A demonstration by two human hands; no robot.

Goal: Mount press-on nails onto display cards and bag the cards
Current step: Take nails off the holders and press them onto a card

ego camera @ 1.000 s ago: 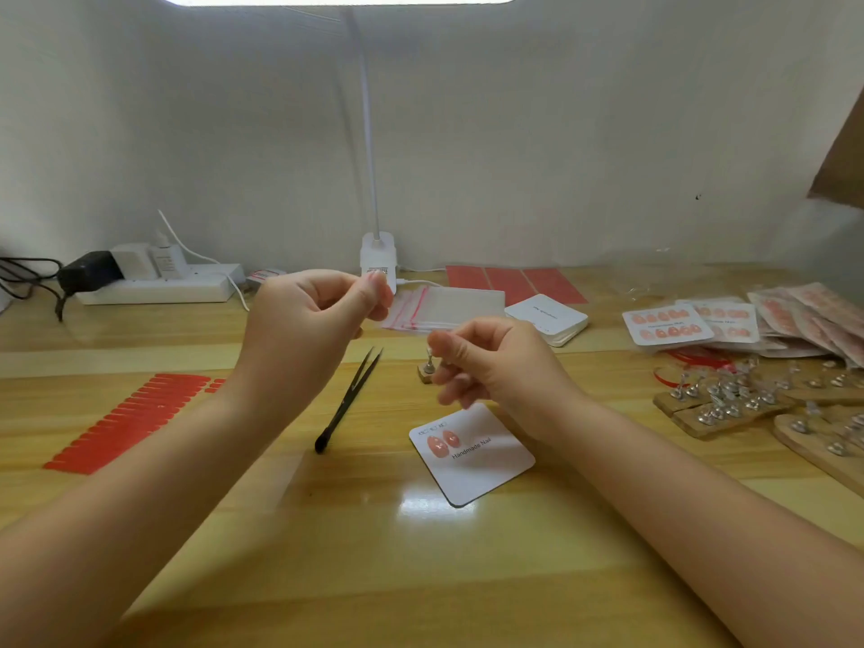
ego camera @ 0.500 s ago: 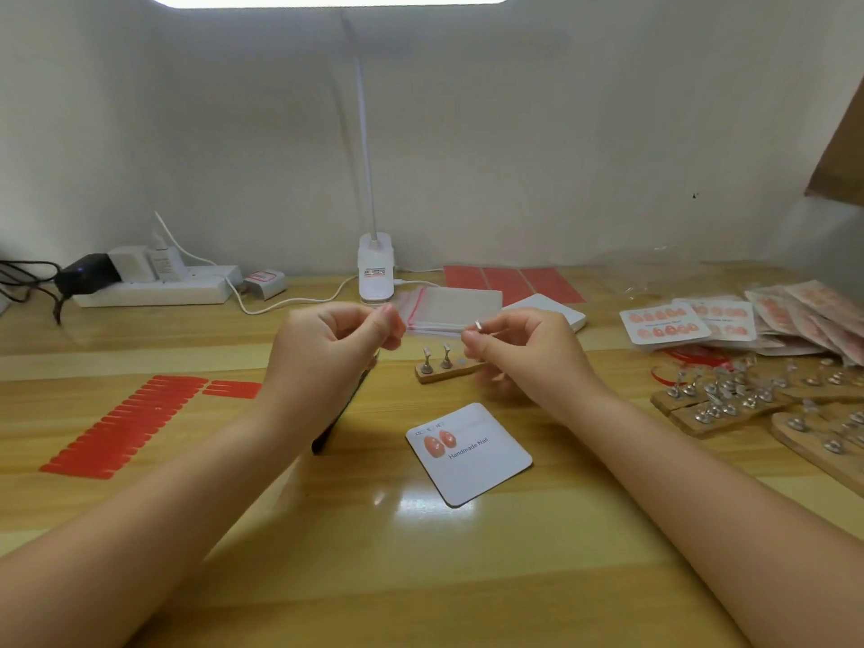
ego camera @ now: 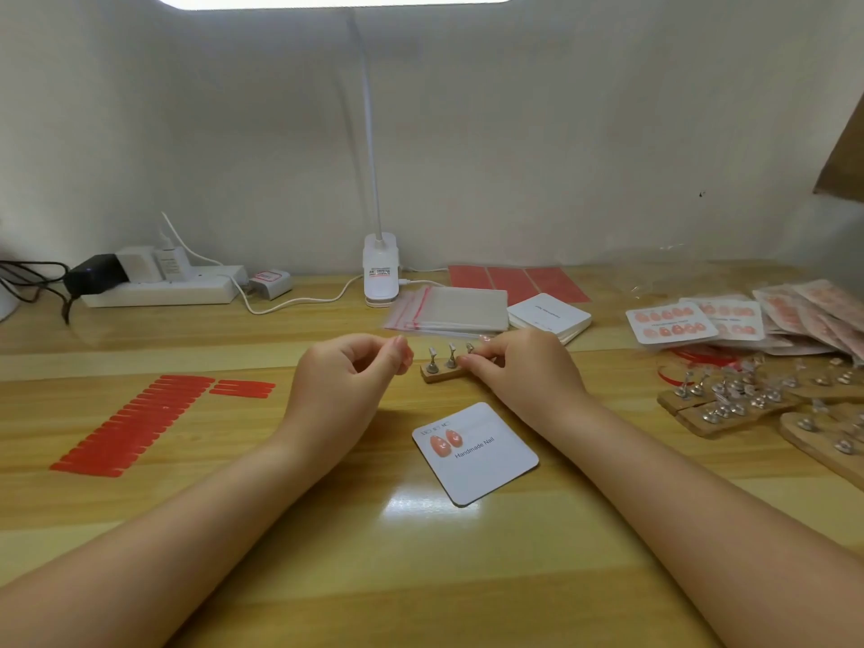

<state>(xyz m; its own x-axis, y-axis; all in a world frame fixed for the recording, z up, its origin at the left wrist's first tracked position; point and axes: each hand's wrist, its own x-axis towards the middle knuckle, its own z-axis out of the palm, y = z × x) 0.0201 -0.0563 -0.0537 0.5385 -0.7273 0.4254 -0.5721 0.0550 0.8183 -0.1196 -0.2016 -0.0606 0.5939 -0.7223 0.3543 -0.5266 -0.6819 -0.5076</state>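
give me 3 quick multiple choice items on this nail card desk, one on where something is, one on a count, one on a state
1. Where is the small wooden nail stand?
A. between the two hands
B. on the power strip
C. on top of the bags

2. How many nails are on the display card in front?
A. none
B. two
C. ten

3. What is the right hand doing?
A. lying flat on the card
B. holding scissors
C. touching the right end of the stand

Answers:
1 A, the stand sits on the desk between the left hand and the right hand.
2 B, two pink nails sit at the card's top left corner.
3 C, its fingertips rest at the stand's right end.
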